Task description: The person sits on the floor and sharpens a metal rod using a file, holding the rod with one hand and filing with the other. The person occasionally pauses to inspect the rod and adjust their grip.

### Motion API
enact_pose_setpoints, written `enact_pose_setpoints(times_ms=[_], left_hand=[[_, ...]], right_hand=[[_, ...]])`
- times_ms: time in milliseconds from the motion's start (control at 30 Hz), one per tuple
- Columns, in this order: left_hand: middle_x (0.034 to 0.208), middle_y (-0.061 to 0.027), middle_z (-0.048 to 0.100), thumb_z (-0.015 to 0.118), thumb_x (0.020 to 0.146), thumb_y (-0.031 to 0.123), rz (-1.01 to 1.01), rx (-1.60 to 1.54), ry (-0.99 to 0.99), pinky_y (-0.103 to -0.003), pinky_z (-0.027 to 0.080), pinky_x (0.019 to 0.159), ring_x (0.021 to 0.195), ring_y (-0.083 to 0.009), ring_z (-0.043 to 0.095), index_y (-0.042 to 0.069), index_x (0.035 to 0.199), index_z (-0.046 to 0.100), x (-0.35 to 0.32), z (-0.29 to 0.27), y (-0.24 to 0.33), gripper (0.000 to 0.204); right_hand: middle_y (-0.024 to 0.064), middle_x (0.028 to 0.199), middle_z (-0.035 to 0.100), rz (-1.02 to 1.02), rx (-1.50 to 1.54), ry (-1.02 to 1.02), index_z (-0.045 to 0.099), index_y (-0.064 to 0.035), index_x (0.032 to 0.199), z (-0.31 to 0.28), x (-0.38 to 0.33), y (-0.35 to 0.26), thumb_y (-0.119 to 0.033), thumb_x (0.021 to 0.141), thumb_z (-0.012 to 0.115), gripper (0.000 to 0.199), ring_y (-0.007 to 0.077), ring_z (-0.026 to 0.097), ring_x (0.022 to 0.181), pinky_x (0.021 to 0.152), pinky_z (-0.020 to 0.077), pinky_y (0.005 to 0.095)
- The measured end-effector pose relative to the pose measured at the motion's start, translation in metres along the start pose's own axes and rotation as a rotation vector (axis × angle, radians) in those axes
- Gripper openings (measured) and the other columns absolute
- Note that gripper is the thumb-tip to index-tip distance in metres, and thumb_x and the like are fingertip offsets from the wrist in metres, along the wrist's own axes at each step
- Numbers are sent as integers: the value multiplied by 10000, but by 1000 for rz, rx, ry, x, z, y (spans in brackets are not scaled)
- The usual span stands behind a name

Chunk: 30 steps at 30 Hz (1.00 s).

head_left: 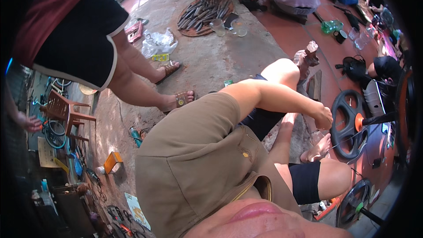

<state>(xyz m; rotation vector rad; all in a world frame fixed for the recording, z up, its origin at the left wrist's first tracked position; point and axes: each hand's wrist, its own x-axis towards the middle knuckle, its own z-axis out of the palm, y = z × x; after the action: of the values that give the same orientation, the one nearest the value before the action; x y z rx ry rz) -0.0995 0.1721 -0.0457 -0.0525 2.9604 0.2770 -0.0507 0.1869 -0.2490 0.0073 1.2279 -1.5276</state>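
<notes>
My left arm, in a brown sleeve, reaches across my bent knee toward the right. My left hand has its fingers curled and closed; anything held in them is hidden. Just right of it, apart from the hand, stands a black spoked wheel with an orange hub on a black shaft. My bare foot rests below the hand, close to the wheel. A reddish-brown lumpy object with a pale top stands beyond my knee. My right hand is out of view.
A person in dark shorts stands at left. Metal pieces fill a round tray beside two clear cups. A brown chair and tools lie at left. A second wheel stands lower right. Other people crouch at the back.
</notes>
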Motion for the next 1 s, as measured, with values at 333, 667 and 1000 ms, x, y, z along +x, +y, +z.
enact_pose_setpoints(times_ms=[333,667,1000], left_hand=[[1042,-101,702,653,771,176,-43,61,-67,-417,497,805,1014,-280,652,106,1003,728,17,0,13,253],[1061,-89,694,636,794,187,-80,32,-128,-413,488,815,1023,-271,641,134,1051,714,12,-3,6,274],[1001,-126,708,633,753,125,-72,83,-130,-421,520,779,976,-289,667,46,967,725,3,-15,0,246]], right_hand=[[29,1010,607,28,10,-1,556,-116,1128,-5,2,5,-226,924,596,236,166,583,848,734,495,347],[38,1000,602,24,25,13,551,-117,1127,-12,1,2,-220,924,585,231,187,580,849,728,496,367],[47,989,596,7,69,36,546,-117,1127,-17,10,-7,-214,924,575,226,207,578,850,723,497,387]])
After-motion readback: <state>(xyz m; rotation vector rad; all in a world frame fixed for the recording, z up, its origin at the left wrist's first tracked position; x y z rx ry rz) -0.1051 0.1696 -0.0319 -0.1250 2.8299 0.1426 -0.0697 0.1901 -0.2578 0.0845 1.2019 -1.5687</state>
